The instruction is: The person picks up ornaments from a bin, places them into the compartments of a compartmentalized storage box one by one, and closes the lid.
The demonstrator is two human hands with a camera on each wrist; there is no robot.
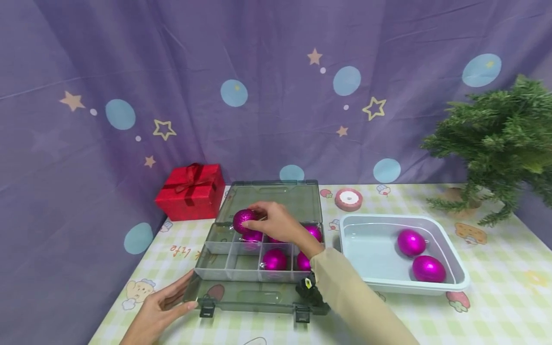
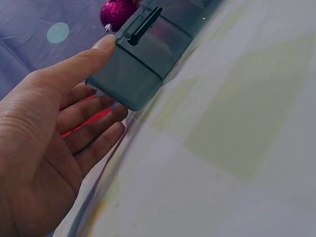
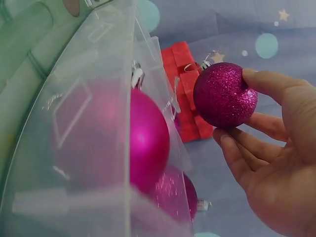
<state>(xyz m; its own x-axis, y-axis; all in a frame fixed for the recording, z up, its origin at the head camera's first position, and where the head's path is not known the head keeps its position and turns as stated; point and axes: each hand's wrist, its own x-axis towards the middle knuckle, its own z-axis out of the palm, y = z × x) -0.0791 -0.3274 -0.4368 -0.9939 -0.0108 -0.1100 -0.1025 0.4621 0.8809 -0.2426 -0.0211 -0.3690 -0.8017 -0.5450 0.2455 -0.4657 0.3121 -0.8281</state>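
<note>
In the head view, my right hand (image 1: 276, 221) pinches a glittery magenta Christmas ball (image 1: 244, 221) between thumb and fingertips, above the back row of a smoky, see-through compartment box (image 1: 243, 274). That same glitter ball (image 3: 224, 95) shows its silver cap and loop in the right wrist view. Several magenta balls, such as a smooth one (image 1: 274, 259), sit in the compartments; the right hand partly covers some. My left hand (image 1: 159, 309) holds the box's front left corner, its thumb (image 2: 101, 45) on the front edge and its fingers along the side.
Right of the box, a pale blue tray (image 1: 358, 278) contains two magenta balls (image 1: 411, 242). A red gift box (image 1: 191, 194) stands back left, a pink ribbon roll (image 1: 349, 199) lies behind the tray, and a small artificial fir tree (image 1: 496, 143) rises at right.
</note>
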